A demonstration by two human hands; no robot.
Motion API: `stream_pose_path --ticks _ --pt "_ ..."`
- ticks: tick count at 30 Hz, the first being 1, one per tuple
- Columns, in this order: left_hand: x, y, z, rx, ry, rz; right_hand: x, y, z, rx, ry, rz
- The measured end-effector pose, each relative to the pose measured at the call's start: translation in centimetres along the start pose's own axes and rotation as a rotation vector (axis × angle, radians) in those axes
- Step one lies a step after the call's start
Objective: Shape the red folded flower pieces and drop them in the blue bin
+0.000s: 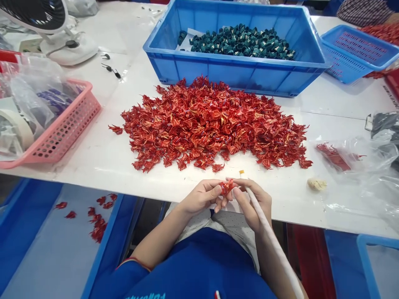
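Over the table's front edge, my left hand [204,197] pinches a small red spiky plastic piece [227,187] between thumb and fingers. My right hand [254,203] is closed around a long white tube-like tool [264,224], its thumb and fingertips close against the same red piece. A small yellow-orange tip [241,172] shows just beyond the right fingers. The tool runs back along my right forearm. Just past both hands spreads a wide heap of similar red pieces [212,124], some with yellow and purple marks.
Behind the heap stands a blue bin [233,70] with dark green parts [243,41]. Left are a pink basket [62,128] and a fan [70,45]. Right lie plastic bags [368,153] and a beige lump [317,184]. A blue bin [71,257] below holds several red pieces.
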State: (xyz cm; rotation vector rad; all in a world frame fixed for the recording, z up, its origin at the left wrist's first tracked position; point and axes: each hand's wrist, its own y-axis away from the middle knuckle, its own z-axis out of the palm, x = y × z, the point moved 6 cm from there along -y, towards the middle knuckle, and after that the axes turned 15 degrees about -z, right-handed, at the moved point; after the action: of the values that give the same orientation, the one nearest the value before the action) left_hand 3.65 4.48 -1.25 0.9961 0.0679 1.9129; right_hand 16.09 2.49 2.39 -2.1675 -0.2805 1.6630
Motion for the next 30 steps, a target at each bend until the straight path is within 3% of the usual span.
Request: stream_pose_path --ticks 3,6,9,13,16,21,26,30 --pt "-0.3 -0.1 -0.1 -0.017 -0.013 -0.049 0.0 0.1 0.9 -0.036 -0.139 0.095" --pt "-0.3 -0.1 -0.1 -0.001 -0.04 -0.08 -0.4 -0.3 1.1 0.018 -0.219 0.111" --pt "-0.2 -0.4 -0.2 0.08 -0.042 -0.072 -0.7 -0.5 0.4 0.127 -0.141 0.121" --pt "0.0 -0.4 -0.8 0.248 0.015 0.028 -0.8 -0.5 -0.3 0.127 -0.007 0.121" --pt "-0.1 -0.3 -1.0 0.269 0.046 0.076 -0.7 -0.4 -0.6 0.103 0.044 0.115" --pt "0.2 -0.2 -0.8 0.26 -0.088 0.109 -0.7 -0.1 -0.9 0.064 0.081 0.102" --pt "0.4 0.1 -0.5 0.334 -0.16 0.112 -0.5 0.2 -0.9 0.046 0.089 0.135" --pt "0.3 0.6 -0.4 0.43 -0.196 0.174 -0.1 0.7 -0.8 0.106 0.066 0.145"
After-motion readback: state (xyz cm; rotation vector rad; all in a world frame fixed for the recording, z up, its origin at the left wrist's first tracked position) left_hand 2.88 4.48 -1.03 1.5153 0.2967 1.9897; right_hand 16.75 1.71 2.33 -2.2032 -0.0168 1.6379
